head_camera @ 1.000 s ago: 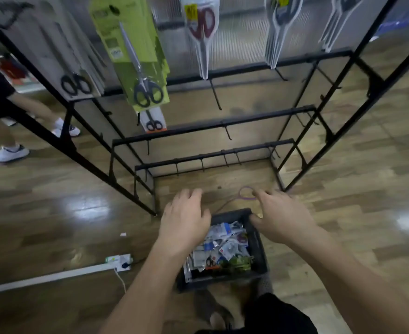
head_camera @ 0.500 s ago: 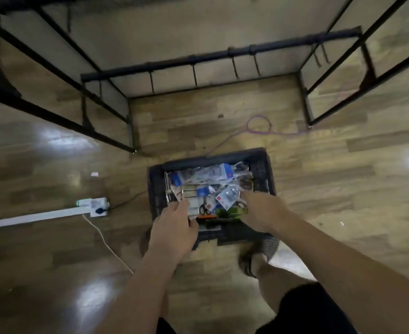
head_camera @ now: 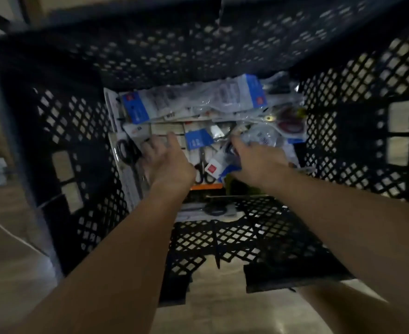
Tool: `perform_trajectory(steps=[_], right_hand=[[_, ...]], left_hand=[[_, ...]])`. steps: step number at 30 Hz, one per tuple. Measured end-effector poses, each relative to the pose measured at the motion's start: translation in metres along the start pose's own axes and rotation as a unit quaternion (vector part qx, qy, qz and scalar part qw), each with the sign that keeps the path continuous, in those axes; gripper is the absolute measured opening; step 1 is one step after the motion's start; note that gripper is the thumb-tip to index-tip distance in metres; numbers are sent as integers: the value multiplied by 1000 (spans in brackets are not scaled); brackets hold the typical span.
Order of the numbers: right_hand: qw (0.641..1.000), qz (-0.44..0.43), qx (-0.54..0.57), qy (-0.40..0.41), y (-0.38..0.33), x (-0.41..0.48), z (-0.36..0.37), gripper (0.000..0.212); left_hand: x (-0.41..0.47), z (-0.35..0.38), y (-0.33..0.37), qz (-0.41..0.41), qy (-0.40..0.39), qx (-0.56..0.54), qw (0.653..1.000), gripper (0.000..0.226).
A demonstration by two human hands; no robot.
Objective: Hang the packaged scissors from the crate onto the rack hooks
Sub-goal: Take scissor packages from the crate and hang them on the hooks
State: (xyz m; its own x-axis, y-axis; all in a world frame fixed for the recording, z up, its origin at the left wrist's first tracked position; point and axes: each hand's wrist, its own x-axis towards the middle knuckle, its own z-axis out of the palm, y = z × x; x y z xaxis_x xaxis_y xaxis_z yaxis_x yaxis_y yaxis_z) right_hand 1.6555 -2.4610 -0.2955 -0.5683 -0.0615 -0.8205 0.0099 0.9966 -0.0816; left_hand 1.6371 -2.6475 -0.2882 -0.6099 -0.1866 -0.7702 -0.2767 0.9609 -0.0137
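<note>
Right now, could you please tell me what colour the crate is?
The crate is black, with lattice walls; head view.

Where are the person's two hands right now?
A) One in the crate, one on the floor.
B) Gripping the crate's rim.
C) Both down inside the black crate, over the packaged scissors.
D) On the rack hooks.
C: the left hand and the right hand both reach down between the walls of the black mesh crate, over the pile of packaged scissors.

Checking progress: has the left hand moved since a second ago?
Yes. The left hand went from above the black mesh plastic crate down inside it, reaching the packaged scissors.
</note>
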Motion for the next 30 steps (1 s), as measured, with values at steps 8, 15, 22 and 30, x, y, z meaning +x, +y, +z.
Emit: perform_trajectory(steps=[8,15,22,30], right_hand=[[997,22,69,37,2,-8,-4,49],[991,-18,124,49,2,-79,-52,37],[955,11,285,87,-5,-233,-112,46],[880,9,407,245,-11,-487,-291,67]], left_hand=[[22,18,-24,-69,60,-44,995,95],[-19,-11,-25,-102,23,-143,984,111],[-137,-112,-34,-101,-93,-397,907,83],[-363,-359,-12,83,-58,-500,860,89]])
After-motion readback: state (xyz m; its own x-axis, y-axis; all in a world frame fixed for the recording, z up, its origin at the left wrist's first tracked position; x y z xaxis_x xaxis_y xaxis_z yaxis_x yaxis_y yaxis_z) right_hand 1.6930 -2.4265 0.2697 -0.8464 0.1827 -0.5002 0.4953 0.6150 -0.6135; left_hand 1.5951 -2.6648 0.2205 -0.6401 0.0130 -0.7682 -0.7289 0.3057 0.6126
